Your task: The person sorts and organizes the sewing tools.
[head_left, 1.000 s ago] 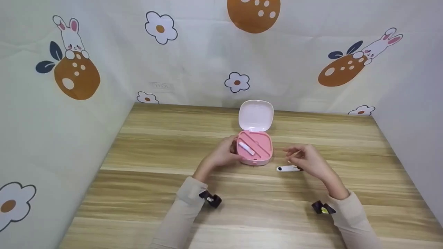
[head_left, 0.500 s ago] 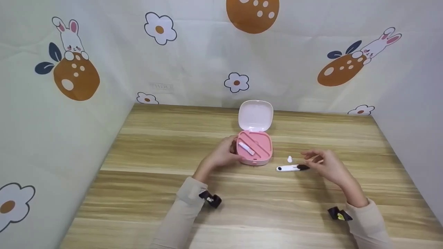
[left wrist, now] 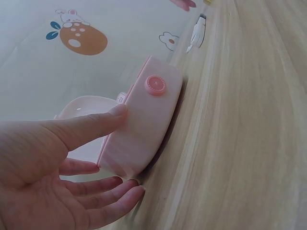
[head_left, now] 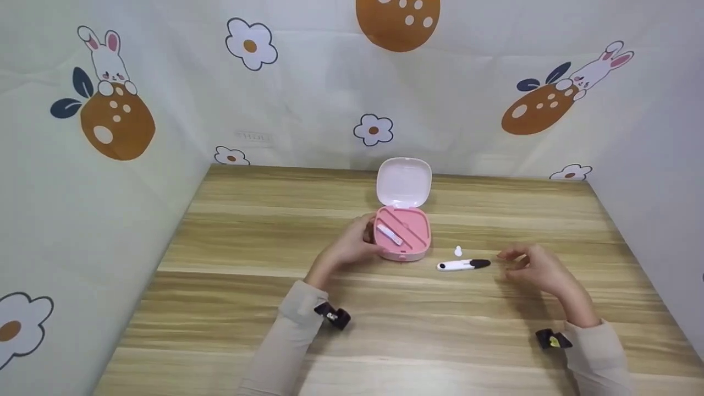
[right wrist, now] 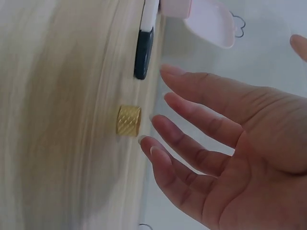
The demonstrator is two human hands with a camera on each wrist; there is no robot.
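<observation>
My left hand [head_left: 352, 242] grips the left side of an open pink sewing box [head_left: 404, 257], thumb at its front and fingers round the side. The box's pale lid [head_left: 404, 181] stands up behind it. A white strip with printed marks [head_left: 390, 235] lies in a slanting slot of the pink tray. My right hand [head_left: 542, 269] hovers with spread, loosely bent fingers and holds nothing. Close to its fingertips sits a gold, dimpled thimble ring [right wrist: 128, 120], hidden under the hand in the head view. White thread snips with a black end [head_left: 463, 265] lie between box and right hand.
A small white keyhole-shaped piece [head_left: 458, 251] lies just behind the snips. The wood-grain table [head_left: 275, 220] runs back to a wall covering [head_left: 308, 82] printed with rabbits and flowers. A round pink ridged knob [left wrist: 156, 85] juts from the box's side.
My right hand has drawn away to the right, uncovering the small white piece and the black end of the snips. The left hand keeps its grip on the box.
</observation>
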